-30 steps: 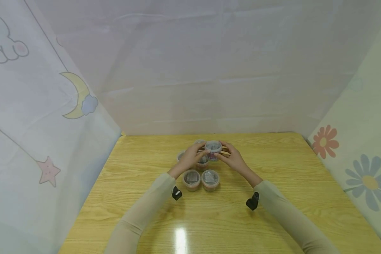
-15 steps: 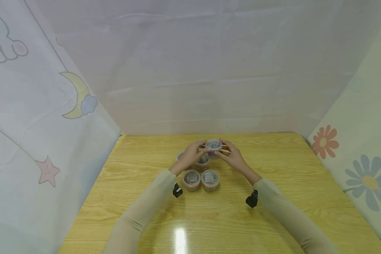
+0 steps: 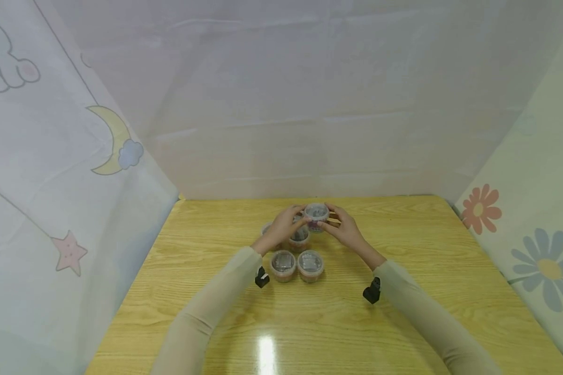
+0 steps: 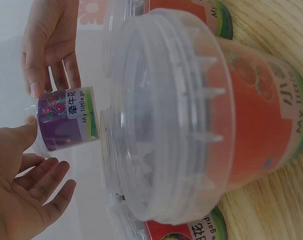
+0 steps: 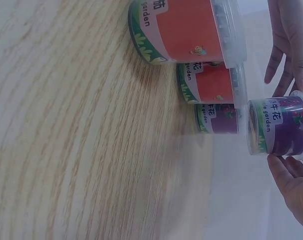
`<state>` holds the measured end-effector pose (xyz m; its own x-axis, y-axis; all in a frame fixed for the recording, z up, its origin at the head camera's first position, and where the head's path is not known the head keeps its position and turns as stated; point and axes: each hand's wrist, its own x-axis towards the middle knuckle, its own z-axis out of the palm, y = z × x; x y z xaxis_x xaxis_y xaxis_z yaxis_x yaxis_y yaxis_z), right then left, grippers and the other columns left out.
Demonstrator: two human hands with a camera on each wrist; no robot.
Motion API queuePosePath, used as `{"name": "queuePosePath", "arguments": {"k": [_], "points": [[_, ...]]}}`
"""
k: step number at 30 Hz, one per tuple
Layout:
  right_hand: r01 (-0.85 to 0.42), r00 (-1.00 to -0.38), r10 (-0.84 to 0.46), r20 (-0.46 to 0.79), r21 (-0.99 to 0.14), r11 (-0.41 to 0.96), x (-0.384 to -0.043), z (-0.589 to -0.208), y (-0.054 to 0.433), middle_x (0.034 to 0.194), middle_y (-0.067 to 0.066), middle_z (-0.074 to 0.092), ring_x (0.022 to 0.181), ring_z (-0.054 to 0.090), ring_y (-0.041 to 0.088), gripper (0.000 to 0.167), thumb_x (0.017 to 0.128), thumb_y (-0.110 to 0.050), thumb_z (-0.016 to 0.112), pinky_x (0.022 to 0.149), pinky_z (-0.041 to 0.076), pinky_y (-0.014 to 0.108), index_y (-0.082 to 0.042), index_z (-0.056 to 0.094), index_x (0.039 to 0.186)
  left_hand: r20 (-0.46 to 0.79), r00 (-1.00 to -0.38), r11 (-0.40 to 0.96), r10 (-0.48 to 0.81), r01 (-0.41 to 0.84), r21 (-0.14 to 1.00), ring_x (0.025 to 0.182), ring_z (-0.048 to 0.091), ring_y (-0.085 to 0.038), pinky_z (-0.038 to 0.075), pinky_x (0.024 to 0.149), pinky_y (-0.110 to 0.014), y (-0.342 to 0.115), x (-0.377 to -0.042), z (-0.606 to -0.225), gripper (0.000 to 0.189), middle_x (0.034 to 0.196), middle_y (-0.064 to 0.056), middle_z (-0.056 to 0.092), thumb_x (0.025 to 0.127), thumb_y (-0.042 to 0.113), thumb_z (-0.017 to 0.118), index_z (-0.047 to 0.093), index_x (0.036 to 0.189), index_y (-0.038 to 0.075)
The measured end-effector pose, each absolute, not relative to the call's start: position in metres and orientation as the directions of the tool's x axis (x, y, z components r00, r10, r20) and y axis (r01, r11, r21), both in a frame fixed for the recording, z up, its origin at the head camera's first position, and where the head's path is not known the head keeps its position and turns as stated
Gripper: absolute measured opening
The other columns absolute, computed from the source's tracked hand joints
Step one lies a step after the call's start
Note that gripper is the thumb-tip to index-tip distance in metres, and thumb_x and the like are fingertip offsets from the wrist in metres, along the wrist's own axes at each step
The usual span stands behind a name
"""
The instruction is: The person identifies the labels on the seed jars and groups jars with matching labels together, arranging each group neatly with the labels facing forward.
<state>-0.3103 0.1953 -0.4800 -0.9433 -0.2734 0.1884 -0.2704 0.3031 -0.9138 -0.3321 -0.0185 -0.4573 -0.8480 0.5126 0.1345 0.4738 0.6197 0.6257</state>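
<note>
In the head view, both hands hold a small clear-lidded plastic tub (image 3: 316, 217) off the table, behind the other tubs. Its purple flower label reading "little garden" shows on the same tub (image 4: 66, 119) in the left wrist view. My left hand (image 3: 282, 227) grips one side with thumb and fingers. On the opposite side, my right hand (image 3: 349, 234) pinches it between thumb and fingertips. Below the hands, a tub (image 3: 300, 237) stands on the table, partly covered by the left hand. Another tub (image 3: 266, 227) is mostly hidden behind that hand.
Two tubs stand side by side nearer the front, a left one (image 3: 283, 265) and a right one (image 3: 310, 265). A red-labelled tub (image 4: 254, 115) fills much of the left wrist view. The wooden table (image 3: 403, 312) meets printed cloth walls at its back and sides.
Both hands have lifted the held tub slightly higher, moving it a little up the head view. The standing tubs have stayed in place.
</note>
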Motion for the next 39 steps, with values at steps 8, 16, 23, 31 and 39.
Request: {"name": "queuePosePath", "arguments": {"k": [8,16,23,31,39], "points": [[-0.294,-0.937,-0.286,0.2,-0.895,0.336,-0.299,-0.452,0.19,0.138,0.028,0.036,0.121,0.045,0.043,0.066,0.088,-0.009,0.064,0.094,0.045,0.047,0.004,0.029,0.142,0.143,-0.843,0.631,0.518,0.489,0.602,0.121,0.05,-0.024,0.045,0.097,-0.037,-0.018,-0.335,-0.451,0.057,0.135,-0.008,0.048,0.093,0.039,0.052,0.04,0.141,0.011],[-0.3,-0.941,-0.268,0.204,-0.87,0.391,-0.311,-0.463,0.192,0.138,0.027,0.037,0.121,0.044,0.044,0.067,0.087,-0.012,0.066,0.093,0.046,0.049,0.003,0.03,0.142,0.148,-0.841,0.639,0.521,0.499,0.586,0.121,0.049,-0.024,0.044,0.098,-0.037,-0.016,-0.341,-0.452,0.054,0.135,-0.009,0.049,0.094,0.034,0.053,0.041,0.14,0.009],[-0.317,-0.942,-0.251,0.224,-0.84,0.44,-0.33,-0.488,0.2,0.14,0.017,0.04,0.121,0.047,0.035,0.071,0.085,-0.027,0.068,0.092,0.047,0.047,-0.007,0.033,0.143,0.139,-0.838,0.65,0.527,0.503,0.57,0.123,0.048,-0.022,0.044,0.098,-0.037,-0.015,-0.346,-0.454,0.053,0.137,-0.008,0.048,0.094,0.033,0.053,0.041,0.141,0.011],[-0.353,-0.933,-0.252,0.257,-0.787,0.506,-0.332,-0.492,0.201,0.137,0.016,0.045,0.117,0.05,0.032,0.069,0.085,-0.03,0.068,0.089,0.049,0.048,-0.005,0.037,0.141,0.115,-0.831,0.668,0.544,0.512,0.541,0.122,0.049,-0.024,0.045,0.098,-0.036,-0.012,-0.352,-0.458,0.052,0.136,-0.01,0.049,0.095,0.033,0.052,0.041,0.14,0.008],[-0.374,-0.927,-0.259,0.272,-0.741,0.558,-0.336,-0.496,0.202,0.135,0.018,0.047,0.114,0.051,0.033,0.069,0.085,-0.031,0.068,0.088,0.049,0.048,-0.003,0.037,0.141,0.082,-0.833,0.681,0.547,0.499,0.536,0.122,0.049,-0.023,0.045,0.098,-0.034,-0.008,-0.353,-0.461,0.053,0.136,-0.011,0.049,0.095,0.031,0.052,0.04,0.14,0.007]]}}
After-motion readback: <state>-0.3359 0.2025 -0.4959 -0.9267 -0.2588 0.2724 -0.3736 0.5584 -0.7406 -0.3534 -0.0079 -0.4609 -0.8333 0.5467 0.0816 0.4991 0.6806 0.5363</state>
